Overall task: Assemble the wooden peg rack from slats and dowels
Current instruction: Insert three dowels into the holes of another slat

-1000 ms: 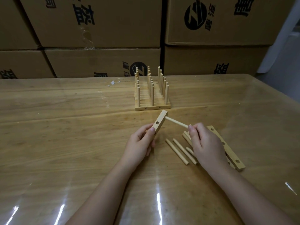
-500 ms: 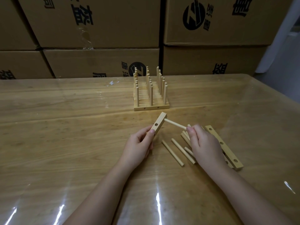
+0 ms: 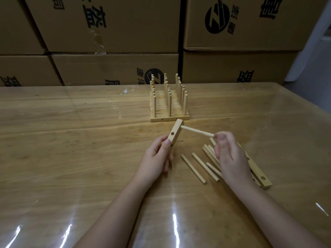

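table [image 3: 71, 158]: wooden, under glossy clear film with light streaks | cardboard boxes [image 3: 114, 68]: brown, stacked in two rows behind the far edge, black printed logos | white scrap [image 3: 126, 91]: on the far table | pale wall [image 3: 315, 51]: far right

Left hand [image 3: 157, 158] grips, right hand [image 3: 232, 158] pinches, forearms angled inward.

Pale wooden desk [image 3: 71, 144] under a glossy clear cover, loose dowels [image 3: 193, 169] scattered between left hand [image 3: 155, 160] and right hand [image 3: 231, 158], drilled slats [image 3: 259, 173] lying partly under the right hand, finished peg rack [image 3: 169, 119] standing just beyond both hands, white scrap [image 3: 127, 91] far beyond the left hand.
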